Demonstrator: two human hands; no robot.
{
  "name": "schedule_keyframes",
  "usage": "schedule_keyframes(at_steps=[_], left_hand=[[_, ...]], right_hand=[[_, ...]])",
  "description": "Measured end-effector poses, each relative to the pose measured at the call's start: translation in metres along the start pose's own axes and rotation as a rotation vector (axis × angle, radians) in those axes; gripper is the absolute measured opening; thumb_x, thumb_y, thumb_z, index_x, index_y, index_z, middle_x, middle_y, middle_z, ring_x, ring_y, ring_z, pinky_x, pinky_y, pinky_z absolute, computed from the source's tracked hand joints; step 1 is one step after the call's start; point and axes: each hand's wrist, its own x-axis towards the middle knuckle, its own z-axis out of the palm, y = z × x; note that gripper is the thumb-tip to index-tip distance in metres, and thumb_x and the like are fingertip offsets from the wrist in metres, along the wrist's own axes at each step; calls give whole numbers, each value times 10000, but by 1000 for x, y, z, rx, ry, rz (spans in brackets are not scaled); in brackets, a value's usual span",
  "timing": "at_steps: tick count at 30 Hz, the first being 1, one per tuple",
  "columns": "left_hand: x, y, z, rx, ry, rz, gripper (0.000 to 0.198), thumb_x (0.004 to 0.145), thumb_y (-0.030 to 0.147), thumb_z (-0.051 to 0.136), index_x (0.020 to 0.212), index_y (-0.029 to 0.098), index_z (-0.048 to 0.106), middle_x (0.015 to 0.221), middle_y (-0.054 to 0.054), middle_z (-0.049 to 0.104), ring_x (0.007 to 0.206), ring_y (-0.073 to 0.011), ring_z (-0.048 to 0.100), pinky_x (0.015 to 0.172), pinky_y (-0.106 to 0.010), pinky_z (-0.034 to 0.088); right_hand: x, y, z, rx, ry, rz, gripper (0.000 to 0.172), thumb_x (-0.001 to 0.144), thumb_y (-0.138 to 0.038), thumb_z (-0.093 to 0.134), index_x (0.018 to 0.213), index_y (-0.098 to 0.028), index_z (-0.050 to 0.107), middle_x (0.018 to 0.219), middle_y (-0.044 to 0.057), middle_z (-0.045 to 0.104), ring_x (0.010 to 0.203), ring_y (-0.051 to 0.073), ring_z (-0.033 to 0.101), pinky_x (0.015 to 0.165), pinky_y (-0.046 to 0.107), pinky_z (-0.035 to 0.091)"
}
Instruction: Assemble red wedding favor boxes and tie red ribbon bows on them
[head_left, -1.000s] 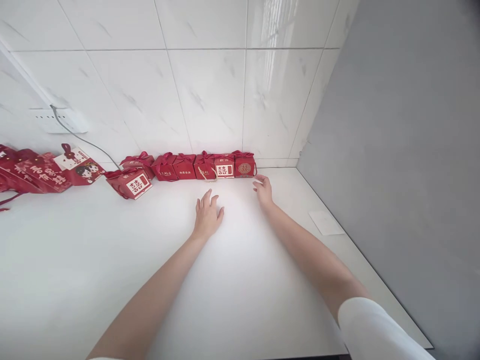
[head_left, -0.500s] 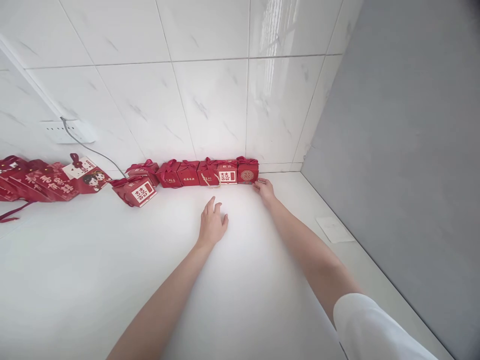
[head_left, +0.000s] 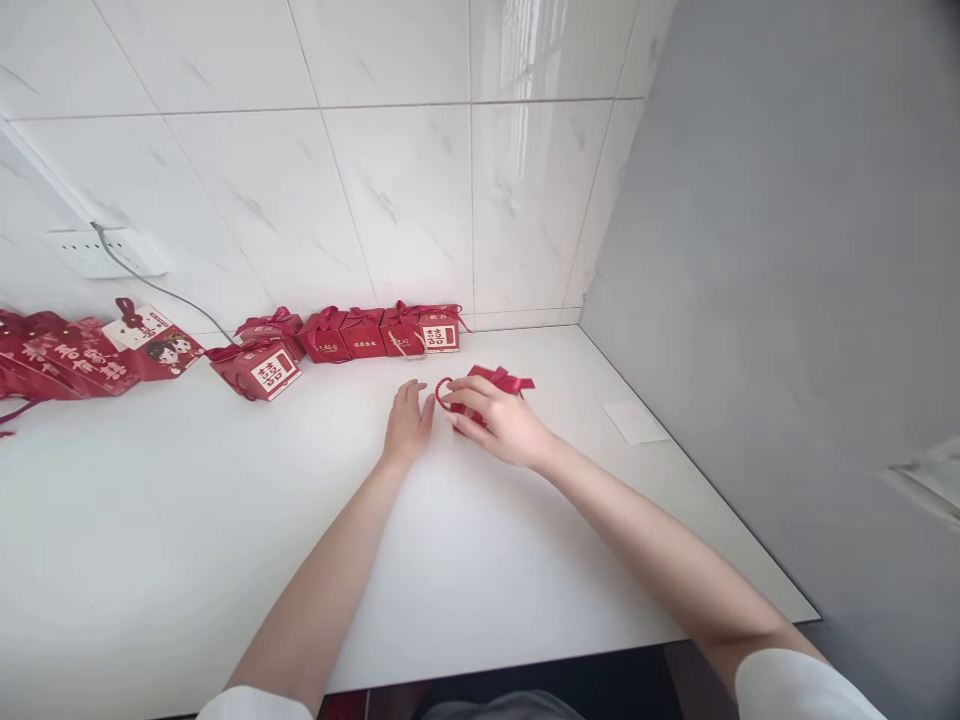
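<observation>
My right hand (head_left: 496, 424) is wrapped round a small red gift box (head_left: 491, 382) with a ribbon bow, held on the white counter (head_left: 187, 540) a little in front of the wall. My left hand (head_left: 407, 427) lies flat on the counter just left of that box, fingers stretched out, close to it. Behind them a row of several similar red gift boxes (head_left: 367, 333) stands against the tiled wall. One more red box (head_left: 259, 367) sits tilted, slightly forward of the row's left end.
Flat red gift bags (head_left: 90, 355) lie at the far left under a wall socket (head_left: 101, 252) with a grey cable. A grey panel (head_left: 787, 250) closes the right side. A small white card (head_left: 635, 421) lies near it. The counter's front edge is close to me.
My right hand took the rightmost red box from the end of the row and drew it toward me. My left hand stayed flat on the counter, now beside the box.
</observation>
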Motion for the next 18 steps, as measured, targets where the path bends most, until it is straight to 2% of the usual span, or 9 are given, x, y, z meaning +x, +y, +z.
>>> schedule_keyframes(at_steps=[3,6,8,10,11,13,15,16,18], left_hand=[[-3,1,-4,-127,50,-107,381,993,430,332,1156,193,581,1238,-146,604,1216,-260,562,1045,-457,448],[-8,11,-13,-246,41,-196,471,998,505,256,1109,191,590,1214,-145,637,1108,-251,637,932,-427,514],[-11,26,-25,-311,4,-220,539,990,558,223,1083,182,597,1188,-146,660,1024,-244,679,866,-401,542],[-15,45,-45,-358,-79,-203,553,965,613,288,1035,184,629,1105,-133,695,962,-246,699,853,-396,549],[-17,56,-57,-388,-163,-168,540,948,631,337,1028,199,651,1107,-121,703,992,-252,696,870,-392,549],[-24,75,-79,-455,-576,14,526,888,636,499,1220,252,635,1336,-120,615,1252,-294,583,986,-417,515],[-31,89,-96,-423,-861,114,846,669,534,809,1423,310,497,1485,-109,492,1320,-335,528,1000,-427,523],[-34,93,-101,-407,-927,131,985,607,465,868,1476,324,427,1512,-111,458,1318,-342,531,995,-425,532],[-38,94,-104,-396,-980,115,1035,642,377,858,1528,338,325,1515,-111,456,1294,-328,558,981,-415,548]], right_hand=[[-23,-2,-17,-65,198,5,254,998,-366,473,1159,-262,639,1267,78,590,1094,213,617,879,354,527],[-40,16,-28,-1,444,175,278,1000,-429,460,1088,-245,649,1242,90,591,1016,205,623,825,342,525],[-49,27,-31,53,462,311,329,990,-492,456,1088,-238,641,1233,96,600,1014,220,617,817,357,521],[-55,32,-32,106,347,394,370,977,-539,458,1121,-242,623,1253,90,603,1059,237,609,847,376,514],[-57,33,-32,134,260,407,381,974,-550,458,1149,-249,613,1277,82,599,1098,241,599,881,386,506],[-60,30,-32,192,86,393,392,977,-554,457,1210,-269,592,1325,67,583,1185,242,568,964,406,476],[-62,26,-32,248,-28,370,403,986,-549,445,1261,-286,578,1347,63,577,1248,242,536,1022,428,444],[-62,25,-31,277,-52,360,407,990,-548,440,1271,-289,578,1349,64,579,1266,243,527,1040,436,432],[-63,24,-29,361,-61,340,413,997,-549,424,1266,-282,587,1322,67,604,1255,238,544,1053,439,426]])
